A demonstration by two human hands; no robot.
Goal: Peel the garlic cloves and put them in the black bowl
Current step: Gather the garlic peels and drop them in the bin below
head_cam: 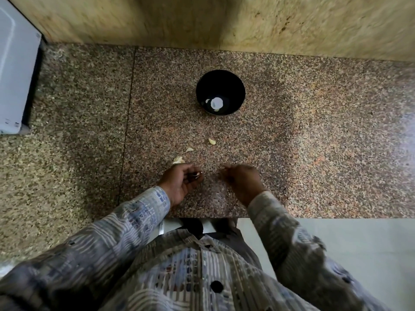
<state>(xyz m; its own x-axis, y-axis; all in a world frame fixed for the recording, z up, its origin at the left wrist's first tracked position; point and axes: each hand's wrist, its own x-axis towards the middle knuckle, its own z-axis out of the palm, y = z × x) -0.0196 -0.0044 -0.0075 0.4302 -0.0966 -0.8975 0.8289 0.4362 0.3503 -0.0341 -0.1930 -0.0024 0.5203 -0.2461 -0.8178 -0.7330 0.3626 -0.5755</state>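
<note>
- Near the front edge of the tabletop (pixel 314 131), the left hand (pixel 182 181) closes its grip on a small garlic clove (pixel 197 175).
- The right hand (pixel 243 180), just beside it, is blurred and curled. Whether its grip holds anything cannot be told.
- Three pale garlic pieces (pixel 212 141) lie between the hands and the black bowl (pixel 202 81), which sits nearer the back edge.
- Likely hazard: a slick clove could squirt from so slight a pinch and roll off the nearby front edge.

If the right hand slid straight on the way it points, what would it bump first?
Probably the loose clove lying between the right hand and the bowl; the hand is blurred, so I'm not sure.
</note>
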